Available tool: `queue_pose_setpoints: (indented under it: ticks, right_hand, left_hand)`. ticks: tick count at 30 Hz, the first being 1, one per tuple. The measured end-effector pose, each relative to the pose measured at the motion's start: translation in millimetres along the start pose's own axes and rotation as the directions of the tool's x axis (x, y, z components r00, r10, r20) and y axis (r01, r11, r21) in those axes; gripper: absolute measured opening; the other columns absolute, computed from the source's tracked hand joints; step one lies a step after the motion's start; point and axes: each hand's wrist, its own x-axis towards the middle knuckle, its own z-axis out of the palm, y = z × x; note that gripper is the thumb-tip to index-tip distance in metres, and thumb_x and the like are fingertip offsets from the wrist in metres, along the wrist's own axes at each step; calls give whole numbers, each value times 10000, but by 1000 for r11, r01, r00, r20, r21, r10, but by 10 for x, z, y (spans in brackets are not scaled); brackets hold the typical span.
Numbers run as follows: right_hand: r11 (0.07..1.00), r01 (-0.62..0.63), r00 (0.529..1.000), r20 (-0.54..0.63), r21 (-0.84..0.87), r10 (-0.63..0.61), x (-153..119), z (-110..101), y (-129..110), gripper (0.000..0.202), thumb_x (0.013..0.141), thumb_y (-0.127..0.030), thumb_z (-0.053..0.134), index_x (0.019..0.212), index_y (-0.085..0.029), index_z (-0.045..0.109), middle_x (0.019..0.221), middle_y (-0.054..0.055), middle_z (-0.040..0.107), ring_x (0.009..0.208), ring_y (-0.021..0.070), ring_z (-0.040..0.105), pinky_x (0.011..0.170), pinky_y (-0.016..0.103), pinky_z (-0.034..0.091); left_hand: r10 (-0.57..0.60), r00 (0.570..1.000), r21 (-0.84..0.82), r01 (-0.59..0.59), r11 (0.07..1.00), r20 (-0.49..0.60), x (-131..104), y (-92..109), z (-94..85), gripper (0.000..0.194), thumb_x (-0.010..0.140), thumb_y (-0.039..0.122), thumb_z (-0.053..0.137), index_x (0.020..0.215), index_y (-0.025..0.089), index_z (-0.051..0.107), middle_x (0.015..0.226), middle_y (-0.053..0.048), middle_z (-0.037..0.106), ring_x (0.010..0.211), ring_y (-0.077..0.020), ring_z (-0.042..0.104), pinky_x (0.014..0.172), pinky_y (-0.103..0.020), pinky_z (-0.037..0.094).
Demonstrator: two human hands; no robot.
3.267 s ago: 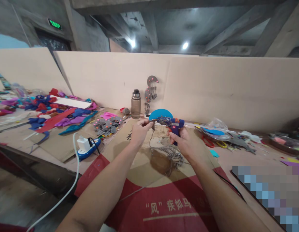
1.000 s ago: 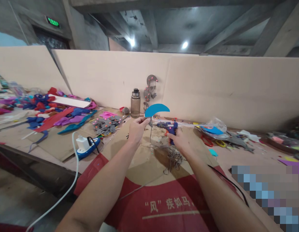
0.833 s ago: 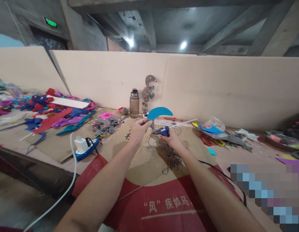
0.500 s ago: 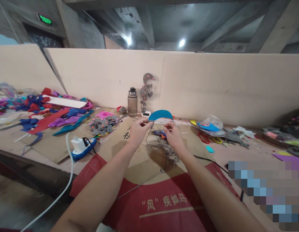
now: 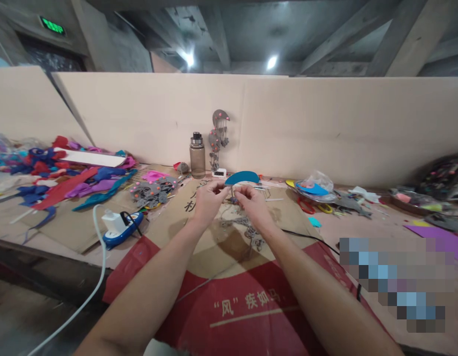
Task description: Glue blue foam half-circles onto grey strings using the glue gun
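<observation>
A blue half-moon-shaped felt piece (image 5: 243,177) is held up by its left end in the pinched fingers of my left hand (image 5: 209,199). Close beside it, just under the piece's lower edge, my right hand (image 5: 252,201) has thumb and forefinger pressed together. Whatever they pinch is too small to make out. Beneath the hands, a tangle of grey cord with small grey bits (image 5: 254,235) lies on a brown and red paper bag (image 5: 221,254). Part of a small dark blue item is hidden behind my right fingers.
A water bottle (image 5: 197,157) stands at the back, left of a grey crescent ornament (image 5: 220,118) on the board. Grey pieces with pink dots (image 5: 152,192) and a blue power strip (image 5: 125,231) lie left. Red-handled scissors (image 5: 306,205) and a dish (image 5: 317,195) are right.
My right hand has moved left, from under the right part of the blue piece to beside my left hand. The blue piece has tipped and sits slightly lower. The view has shifted a little.
</observation>
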Motion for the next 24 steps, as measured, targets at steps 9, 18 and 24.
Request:
queue_pose_setpoints:
  ticks: [9, 18, 24]
  right_hand:
    - [995, 30, 999, -19, -97, -31, -17, 10, -35, 219, 703, -392, 639, 803, -202, 601, 803, 19, 619, 743, 155, 536, 725, 304, 428]
    - [995, 55, 994, -98, 80, -47, -47, 37, -13, 160, 764, -350, 554, 771, -231, 447, 729, -25, 547, 685, 127, 536, 686, 287, 457]
    - [949, -169, 969, -129, 266, 208, -142, 136, 26, 193, 701, -334, 564, 763, -240, 407, 608, -87, 366, 475, 69, 314, 426, 198, 277]
  left_hand:
    - [57, 998, 100, -55, 993, -27, -21, 32, 20, 139, 741, 267, 640, 810, 198, 739, 723, -26, 686, 650, -132, 564, 629, -239, 415]
    - [-43, 997, -15, 44, 999, 67, -46, 64, 56, 164, 759, 296, 611, 803, 173, 710, 686, -11, 666, 529, -105, 534, 529, -222, 398]
    - [-57, 990, -25, 61, 998, 132, -36, -10, 78, 150, 763, 265, 593, 798, 159, 693, 640, -9, 643, 527, -116, 575, 557, -232, 425]
